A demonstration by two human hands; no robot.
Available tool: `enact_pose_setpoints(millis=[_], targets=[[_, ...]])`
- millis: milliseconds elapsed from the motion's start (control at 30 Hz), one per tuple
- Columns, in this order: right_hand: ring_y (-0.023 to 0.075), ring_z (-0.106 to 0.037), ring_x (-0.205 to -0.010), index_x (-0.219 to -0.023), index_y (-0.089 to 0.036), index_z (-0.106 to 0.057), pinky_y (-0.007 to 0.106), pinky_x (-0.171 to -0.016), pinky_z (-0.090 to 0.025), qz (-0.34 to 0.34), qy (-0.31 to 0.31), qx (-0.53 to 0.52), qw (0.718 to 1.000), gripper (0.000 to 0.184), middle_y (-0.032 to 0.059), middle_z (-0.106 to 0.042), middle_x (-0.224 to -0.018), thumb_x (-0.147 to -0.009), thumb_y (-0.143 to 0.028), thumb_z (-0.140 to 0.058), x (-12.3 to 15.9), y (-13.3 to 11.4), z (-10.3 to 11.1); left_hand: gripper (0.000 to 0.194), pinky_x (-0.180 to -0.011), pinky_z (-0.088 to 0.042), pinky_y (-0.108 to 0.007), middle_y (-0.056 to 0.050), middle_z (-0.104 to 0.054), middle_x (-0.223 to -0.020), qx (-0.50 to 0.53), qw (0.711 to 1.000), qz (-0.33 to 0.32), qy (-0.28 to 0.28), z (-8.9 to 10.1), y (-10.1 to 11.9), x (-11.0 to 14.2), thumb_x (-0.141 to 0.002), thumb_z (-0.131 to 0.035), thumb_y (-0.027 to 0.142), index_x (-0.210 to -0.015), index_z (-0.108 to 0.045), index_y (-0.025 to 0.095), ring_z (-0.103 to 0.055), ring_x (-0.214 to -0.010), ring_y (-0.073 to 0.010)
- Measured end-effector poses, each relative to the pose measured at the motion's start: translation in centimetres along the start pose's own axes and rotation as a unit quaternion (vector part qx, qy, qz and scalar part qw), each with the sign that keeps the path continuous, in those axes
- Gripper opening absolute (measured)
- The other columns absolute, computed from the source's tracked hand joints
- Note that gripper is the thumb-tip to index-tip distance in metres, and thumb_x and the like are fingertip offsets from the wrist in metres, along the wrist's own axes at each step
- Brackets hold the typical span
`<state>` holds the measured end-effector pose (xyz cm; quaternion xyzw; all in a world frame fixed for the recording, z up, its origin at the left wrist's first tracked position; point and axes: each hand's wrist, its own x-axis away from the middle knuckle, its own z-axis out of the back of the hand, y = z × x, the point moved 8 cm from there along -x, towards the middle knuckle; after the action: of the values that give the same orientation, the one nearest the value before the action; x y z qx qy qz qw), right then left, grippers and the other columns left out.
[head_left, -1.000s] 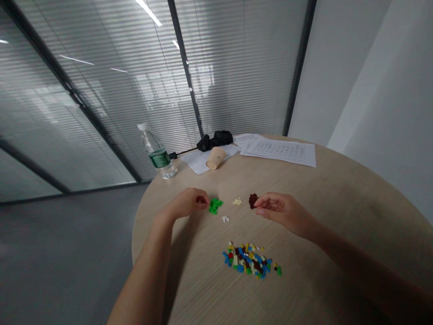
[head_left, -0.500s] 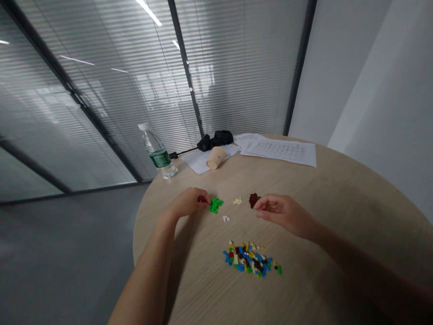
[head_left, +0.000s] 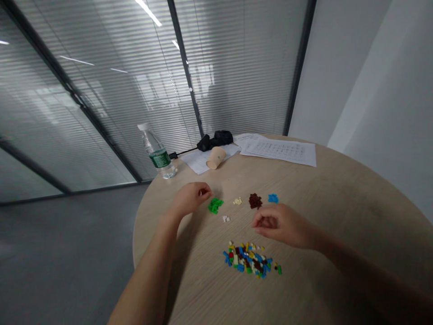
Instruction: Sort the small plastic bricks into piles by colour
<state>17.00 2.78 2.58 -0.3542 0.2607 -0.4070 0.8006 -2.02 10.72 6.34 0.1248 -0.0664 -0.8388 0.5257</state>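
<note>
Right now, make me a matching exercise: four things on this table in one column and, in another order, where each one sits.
Things:
1. green bricks
2. blue bricks
3. water bottle
4. paper cup

Places:
A. on its side on a sheet of paper
B. nearest the left hand
C. upright at the table edge
D. rightmost single-colour pile

Pairs: 1-B, 2-D, 3-C, 4-A

Anything in the left hand (head_left: pixel 188 197) hidden by fingers
</note>
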Motion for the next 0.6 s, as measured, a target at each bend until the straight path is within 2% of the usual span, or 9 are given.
enact_pose_setpoints(millis=[100,233,400,500,600], targets=[[0.0087,-0.048,-0.055,-0.071,-0.017,-0.067,0.02,-0.052,-0.036,0.066,-0.036,0.07,0.995,0.007,-0.0009,-0.058,-0.061,-0.074,-0.017,-0.061,0.3,-1.8,-0.8,0.021,-0.055,-0.033,-0.022,-0.002,-0.063,-0.072,-0.002,0.999,-0.016,0.037,0.5,1.3,0.0,-0.082,-0.049,0.031,-0.08,-0.064,0.017,-0.052,-0.06,-0.0115],[0.0115,-0.054,-0.067,-0.078,-0.018,-0.069,0.022,-0.062,-0.04,0.109,-0.061,0.1,0.987,0.01,0.0014,-0.063,-0.073,-0.075,-0.016,-0.06,0.6,-2.6,-1.8,0.018,-0.055,-0.034,-0.021,-0.001,-0.062,-0.072,0.033,0.996,-0.074,0.038,0.0,3.8,0.2,-0.083,-0.049,0.029,-0.083,-0.063,0.017,-0.051,-0.059,-0.01],[0.0131,-0.057,-0.077,-0.087,-0.019,-0.069,0.024,-0.07,-0.043,0.099,-0.072,0.102,0.987,0.015,0.0035,-0.062,-0.087,-0.075,-0.016,-0.06,0.7,-2.3,-2.4,0.018,-0.059,-0.038,-0.02,0.0,-0.062,-0.073,0.088,0.979,-0.182,-0.021,-1.6,7.7,0.9,-0.084,-0.049,0.028,-0.082,-0.063,0.017,-0.053,-0.062,-0.0093],[0.0128,-0.057,-0.077,-0.086,-0.018,-0.069,0.024,-0.07,-0.043,0.091,-0.059,0.116,0.987,0.015,0.0036,-0.061,-0.088,-0.075,-0.015,-0.058,0.7,-2.3,-2.5,0.016,-0.06,-0.038,-0.021,0.0,-0.063,-0.073,0.074,0.976,-0.201,-0.043,-2.3,8.4,1.1,-0.084,-0.05,0.026,-0.083,-0.063,0.017,-0.054,-0.063,-0.0098],[0.0134,-0.057,-0.078,-0.084,-0.019,-0.068,0.025,-0.072,-0.042,0.099,-0.059,0.134,0.984,0.015,0.0029,-0.061,-0.087,-0.074,-0.014,-0.058,0.8,-2.4,-2.7,0.017,-0.061,-0.038,-0.021,0.0,-0.063,-0.074,0.057,0.978,-0.198,-0.045,-2.5,8.2,1.0,-0.084,-0.049,0.026,-0.084,-0.064,0.018,-0.054,-0.064,-0.0105]])
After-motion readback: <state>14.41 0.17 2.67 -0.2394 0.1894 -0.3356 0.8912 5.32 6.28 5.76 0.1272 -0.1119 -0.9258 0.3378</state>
